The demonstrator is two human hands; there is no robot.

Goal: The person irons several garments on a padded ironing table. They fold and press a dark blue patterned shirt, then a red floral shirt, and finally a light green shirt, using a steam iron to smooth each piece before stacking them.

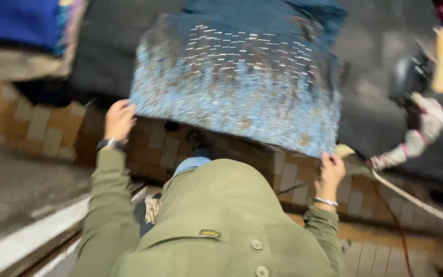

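Hands [119,119] [331,172] grip blue sequined cloth [237,87] — one each corner.

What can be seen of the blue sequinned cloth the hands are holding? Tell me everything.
The blue sequinned cloth is a broad rectangular piece, pale blue with rusty brown speckling and rows of glinting sequins. Its far part looks darker, plainer blue. It is spread out flat over a dark surface, its near edge overhanging a tiled ledge. The left hand grips its near left corner, the right hand its near right corner. Motion blur hides finer detail.
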